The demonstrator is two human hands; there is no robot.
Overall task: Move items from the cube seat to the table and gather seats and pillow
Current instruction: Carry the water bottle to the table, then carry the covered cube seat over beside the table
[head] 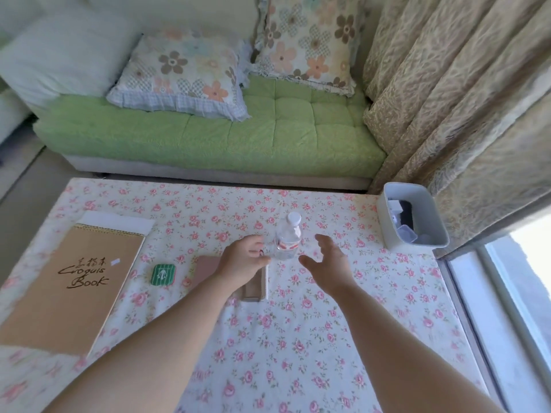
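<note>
1. As it stands upright at frame centre on the rose-print table, the clear plastic water bottle shows a red label, unreadable.
2. Beside it, the left hand is loosely curled and the right hand is spread; both grasp nothing.
3. Lower left, the brown kraft sketchbook reads "Croquis Book".

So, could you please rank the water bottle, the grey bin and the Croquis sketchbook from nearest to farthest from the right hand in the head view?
From the right hand:
1. The water bottle, standing just to its left.
2. The grey bin, off to the right at the far corner.
3. The Croquis sketchbook, lying far over on the left.
</note>
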